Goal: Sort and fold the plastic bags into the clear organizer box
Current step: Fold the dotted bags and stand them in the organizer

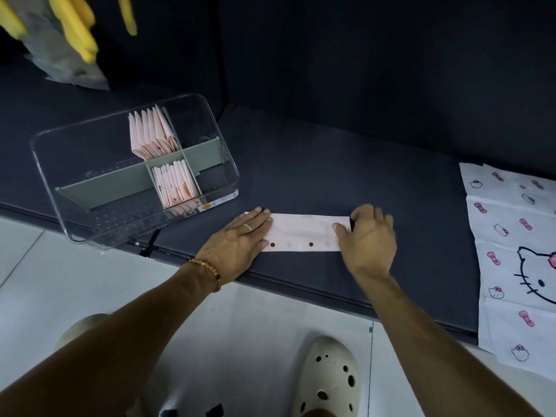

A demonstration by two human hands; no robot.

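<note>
Standing nearest, a pale clog (328,377) on the white floor (255,320), a second shoe (79,328) half hidden behind the left forearm. Reaching over the edge of the dark mat (331,164). Pressing flat with the left hand (240,239), fingers straight, on the left end of the folded bag (304,231) (a long white strip with dark red dots along its near edge). Pinching the strip's right end with the right hand (368,239), thumb on top and fingers curled over the far edge. Wearing a ring on the left hand and a bead bracelet (207,270) at the wrist. Lying at the right and hanging over the mat's near edge, a cat-print bag (511,251), well apart from the strip. Sitting left of the strip and slightly farther, the box (132,170), holding two rows of folded pink bags (153,133) on either side of a grey divider (192,155). Hanging at far left, yellow and grey items (69,34), blurred.
</note>
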